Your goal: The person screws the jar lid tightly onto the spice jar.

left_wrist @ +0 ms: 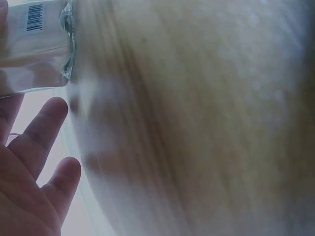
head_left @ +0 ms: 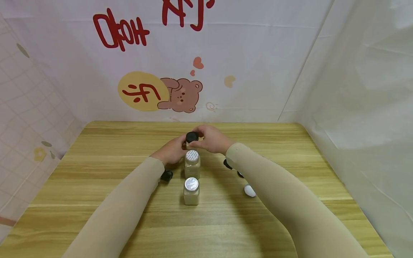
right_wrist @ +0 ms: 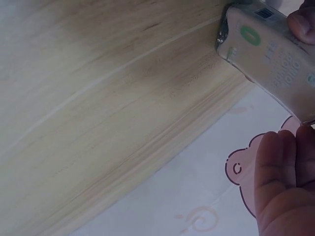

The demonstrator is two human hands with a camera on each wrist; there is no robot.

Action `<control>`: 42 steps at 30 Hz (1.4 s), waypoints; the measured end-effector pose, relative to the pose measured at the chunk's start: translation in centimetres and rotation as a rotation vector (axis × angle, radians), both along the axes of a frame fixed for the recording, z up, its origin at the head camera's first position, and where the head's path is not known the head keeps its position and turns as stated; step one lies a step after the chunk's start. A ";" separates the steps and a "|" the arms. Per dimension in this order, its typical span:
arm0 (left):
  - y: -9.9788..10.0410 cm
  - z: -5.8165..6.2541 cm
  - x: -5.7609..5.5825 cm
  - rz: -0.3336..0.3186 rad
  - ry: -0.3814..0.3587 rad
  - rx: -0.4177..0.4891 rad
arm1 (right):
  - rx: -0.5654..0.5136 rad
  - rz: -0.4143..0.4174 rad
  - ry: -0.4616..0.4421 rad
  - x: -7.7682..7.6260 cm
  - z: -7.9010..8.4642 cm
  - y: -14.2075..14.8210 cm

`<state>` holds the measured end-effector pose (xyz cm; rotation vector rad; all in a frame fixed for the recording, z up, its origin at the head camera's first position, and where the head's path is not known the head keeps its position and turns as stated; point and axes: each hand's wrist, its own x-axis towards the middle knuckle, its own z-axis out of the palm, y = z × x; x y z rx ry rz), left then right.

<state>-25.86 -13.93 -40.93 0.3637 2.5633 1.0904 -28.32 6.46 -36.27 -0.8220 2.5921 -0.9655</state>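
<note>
The labelled jar (right_wrist: 273,54) is between my hands, behind two silver-topped jars (head_left: 191,193) lined up toward me; I cannot tell whether its base touches the wood. My left hand (head_left: 174,149) grips its body, two fingers stretched out clear of it, while my right hand (head_left: 214,139) pinches the black cap (head_left: 191,137) between thumb and fingers. To work the cap well, I'd hold the body steady and twist from the right wrist alone, without squeezing. The nearest silver-topped jar is just in front, so I'd keep my knuckles high. The table's (head_left: 206,233) far edge shows close beyond; roomier bare wood lies rightward, past the white disc (head_left: 250,190)
</note>
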 end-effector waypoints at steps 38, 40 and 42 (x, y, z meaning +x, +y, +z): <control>-0.1 -0.2 -0.1 -0.014 0.027 -0.006 | -0.014 0.045 -0.002 0.4 -0.1 0.2; -0.1 -0.3 -0.1 -0.012 0.027 -0.004 | -0.025 0.036 -0.007 0.4 -0.2 0.2; 0.0 -0.3 -0.2 -0.014 0.030 0.000 | -0.036 0.029 -0.011 0.3 -0.3 0.1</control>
